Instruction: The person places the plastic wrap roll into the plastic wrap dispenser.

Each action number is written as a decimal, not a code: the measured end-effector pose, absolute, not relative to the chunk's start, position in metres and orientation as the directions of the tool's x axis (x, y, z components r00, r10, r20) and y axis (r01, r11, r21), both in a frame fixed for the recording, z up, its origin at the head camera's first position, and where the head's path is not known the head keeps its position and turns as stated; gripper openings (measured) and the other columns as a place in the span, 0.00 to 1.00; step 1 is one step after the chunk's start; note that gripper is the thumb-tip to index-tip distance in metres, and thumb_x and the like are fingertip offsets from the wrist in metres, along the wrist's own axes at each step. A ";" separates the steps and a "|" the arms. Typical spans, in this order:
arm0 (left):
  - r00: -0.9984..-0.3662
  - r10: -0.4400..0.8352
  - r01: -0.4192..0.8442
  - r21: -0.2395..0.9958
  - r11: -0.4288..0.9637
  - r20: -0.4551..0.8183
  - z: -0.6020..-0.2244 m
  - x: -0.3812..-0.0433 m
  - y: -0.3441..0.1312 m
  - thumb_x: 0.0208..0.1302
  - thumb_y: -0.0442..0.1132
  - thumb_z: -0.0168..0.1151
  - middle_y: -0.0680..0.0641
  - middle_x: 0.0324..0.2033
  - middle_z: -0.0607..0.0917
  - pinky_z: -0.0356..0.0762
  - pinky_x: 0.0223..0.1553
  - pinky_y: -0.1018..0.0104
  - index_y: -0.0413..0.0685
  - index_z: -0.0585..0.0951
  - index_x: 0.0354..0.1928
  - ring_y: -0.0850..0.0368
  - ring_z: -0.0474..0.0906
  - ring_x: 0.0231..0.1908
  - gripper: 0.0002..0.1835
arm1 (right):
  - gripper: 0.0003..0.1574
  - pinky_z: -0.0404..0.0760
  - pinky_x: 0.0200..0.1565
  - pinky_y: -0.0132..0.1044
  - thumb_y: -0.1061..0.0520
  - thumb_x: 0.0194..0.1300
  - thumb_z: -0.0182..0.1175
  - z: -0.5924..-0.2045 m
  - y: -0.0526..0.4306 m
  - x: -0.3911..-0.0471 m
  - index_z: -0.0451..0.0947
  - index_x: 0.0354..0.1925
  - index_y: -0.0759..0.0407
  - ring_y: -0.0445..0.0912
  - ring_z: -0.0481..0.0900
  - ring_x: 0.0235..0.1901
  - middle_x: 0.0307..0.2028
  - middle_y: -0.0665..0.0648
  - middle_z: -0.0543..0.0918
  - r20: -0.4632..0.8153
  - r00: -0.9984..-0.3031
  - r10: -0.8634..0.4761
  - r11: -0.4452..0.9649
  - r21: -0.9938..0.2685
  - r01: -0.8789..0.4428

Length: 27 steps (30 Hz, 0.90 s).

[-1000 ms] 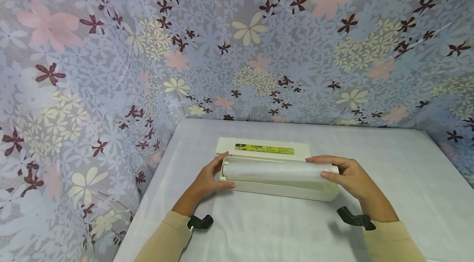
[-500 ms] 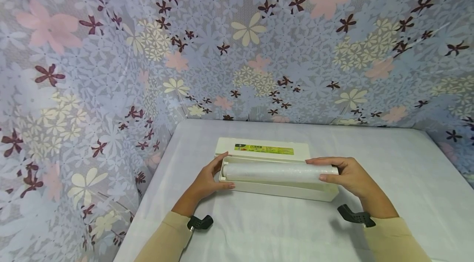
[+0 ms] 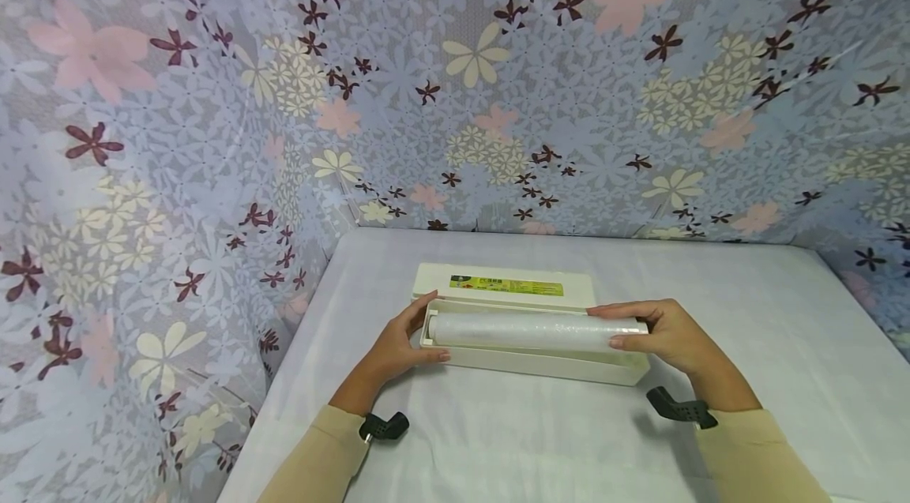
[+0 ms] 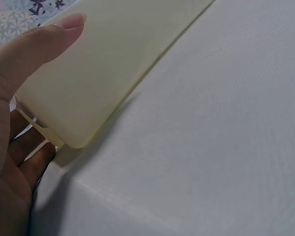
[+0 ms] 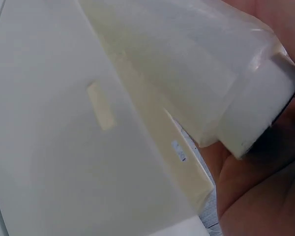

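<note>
A long cream cling film box (image 3: 540, 365) lies on the table, its lid (image 3: 434, 279) swung back behind it. Slanting along its opening is a white roll of cling film (image 3: 526, 331), left end down inside, right end raised above the walls. My left hand (image 3: 398, 343) grips the box's left end, thumb (image 4: 54, 42) on the front wall and fingers around the end. With my right hand (image 3: 671, 337) I hold the roll's right end between thumb and fingers. In the right wrist view the pale core (image 5: 258, 105) juts out beyond the wrapped film (image 5: 196, 64).
A green and yellow label (image 3: 506, 285) is on the lid. White cloth covers the table (image 3: 540, 448). Floral fabric (image 3: 483, 124) hangs behind the table and along its left side. Both wrists carry black straps (image 3: 384, 427).
My right hand and the roll's right end have shifted very slightly left, and the right wrist sits a little higher. The left hand and box stay practically in place.
</note>
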State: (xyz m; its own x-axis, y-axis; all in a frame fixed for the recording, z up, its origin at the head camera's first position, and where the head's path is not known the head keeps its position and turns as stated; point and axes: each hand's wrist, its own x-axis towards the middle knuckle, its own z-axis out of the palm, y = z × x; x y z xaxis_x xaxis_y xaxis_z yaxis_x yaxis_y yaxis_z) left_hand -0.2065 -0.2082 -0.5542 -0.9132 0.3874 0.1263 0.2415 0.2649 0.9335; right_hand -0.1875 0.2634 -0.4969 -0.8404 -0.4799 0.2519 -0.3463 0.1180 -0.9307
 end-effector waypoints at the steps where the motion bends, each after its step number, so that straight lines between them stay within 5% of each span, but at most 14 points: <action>1: -0.914 0.387 0.241 0.933 0.268 0.125 -0.554 -0.207 -0.208 0.50 0.38 0.88 0.52 0.74 0.71 0.60 0.74 0.51 0.56 0.62 0.83 0.53 0.67 0.72 0.60 | 0.27 0.89 0.41 0.43 0.75 0.61 0.72 -0.497 0.263 -0.188 0.83 0.59 0.73 0.49 0.84 0.56 0.59 0.60 0.85 0.259 -0.835 -0.486 0.114 -0.928 -0.354; 19: -0.913 0.386 0.246 0.931 0.268 0.130 -0.554 -0.206 -0.209 0.50 0.40 0.88 0.54 0.75 0.71 0.60 0.74 0.51 0.56 0.62 0.83 0.54 0.67 0.72 0.60 | 0.26 0.89 0.37 0.43 0.68 0.58 0.78 -0.496 0.262 -0.194 0.88 0.56 0.65 0.53 0.89 0.45 0.57 0.62 0.86 0.186 -0.836 -0.516 0.226 -0.912 -0.343; 27: -0.911 0.386 0.261 0.931 0.256 0.149 -0.558 -0.207 -0.209 0.50 0.40 0.88 0.52 0.75 0.71 0.60 0.73 0.45 0.56 0.62 0.83 0.51 0.67 0.72 0.60 | 0.26 0.88 0.39 0.40 0.70 0.57 0.78 -0.498 0.263 -0.197 0.88 0.55 0.66 0.48 0.87 0.50 0.55 0.62 0.87 0.206 -0.808 -0.552 0.216 -0.900 -0.378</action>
